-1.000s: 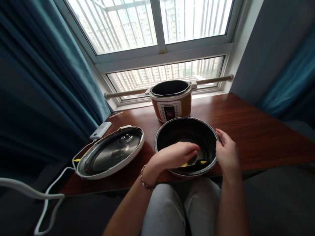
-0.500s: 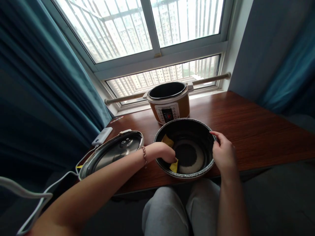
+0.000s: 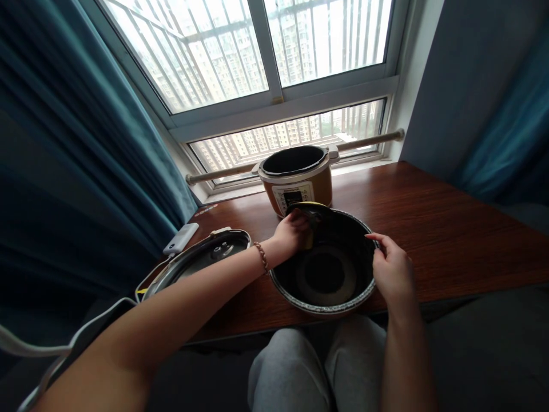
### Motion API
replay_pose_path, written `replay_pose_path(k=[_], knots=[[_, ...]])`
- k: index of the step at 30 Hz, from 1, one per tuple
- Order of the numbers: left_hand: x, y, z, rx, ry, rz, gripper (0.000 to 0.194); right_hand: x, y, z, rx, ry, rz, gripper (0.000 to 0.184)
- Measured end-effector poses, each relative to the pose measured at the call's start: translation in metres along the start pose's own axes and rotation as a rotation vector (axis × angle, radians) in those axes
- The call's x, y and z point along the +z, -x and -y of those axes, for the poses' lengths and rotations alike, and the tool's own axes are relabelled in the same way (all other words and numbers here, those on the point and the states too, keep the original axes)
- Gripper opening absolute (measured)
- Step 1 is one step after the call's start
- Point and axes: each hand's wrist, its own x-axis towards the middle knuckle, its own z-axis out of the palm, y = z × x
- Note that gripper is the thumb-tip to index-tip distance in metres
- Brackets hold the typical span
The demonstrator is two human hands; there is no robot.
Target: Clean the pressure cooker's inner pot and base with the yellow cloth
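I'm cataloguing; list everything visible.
Table: 1, reddish-brown, centre
Pot: 1, black, table's edge
Cloth: 1, yellow, in pot
Cooker: 1, brown and white, behind pot
Lid: 1, silver, left
Box: 1, white, beyond lid
Cable: count unclear, white, lower left
Window: 1, grey-framed, behind
Rail: 1, cream, across window
Curtains: 2, blue, flanking
Wall: 1, grey, right
Trousers: 1, grey, below
Bracelet: 1, brown, left wrist
Left hand: 1, bare, on cloth
Right hand: 1, bare, pot rim

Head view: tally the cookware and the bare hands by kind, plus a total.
Cooker base, by the window: 1
Black pot, in front of it: 1
Lid, partly hidden by the left arm: 1
Hands (left hand, right hand): 2
Total: 5
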Motion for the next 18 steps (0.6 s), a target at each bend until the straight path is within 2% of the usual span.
replay_pose_path(k=[3, 7, 12, 18], knots=[[-0.011, 0.013, 0.001, 0.047, -0.104, 0.03, 0.026, 0.001, -0.001, -0.002, -0.011, -0.004, -0.003, 0.04], [-0.024, 0.039, -0.003, 0.026, -0.252, 0.093, 0.04, 0.004, -0.001, -0.004, -0.021, -0.012, -0.011, 0.041], [-0.041, 0.069, -0.018, -0.037, -0.109, 0.113, 0.041, 0.008, -0.002, -0.006, -0.046, -0.012, -0.033, 0.042], [-0.044, 0.114, -0.045, -0.149, 0.109, 0.023, 0.042, 0.014, -0.001, -0.006, -0.083, 0.011, -0.073, 0.044]])
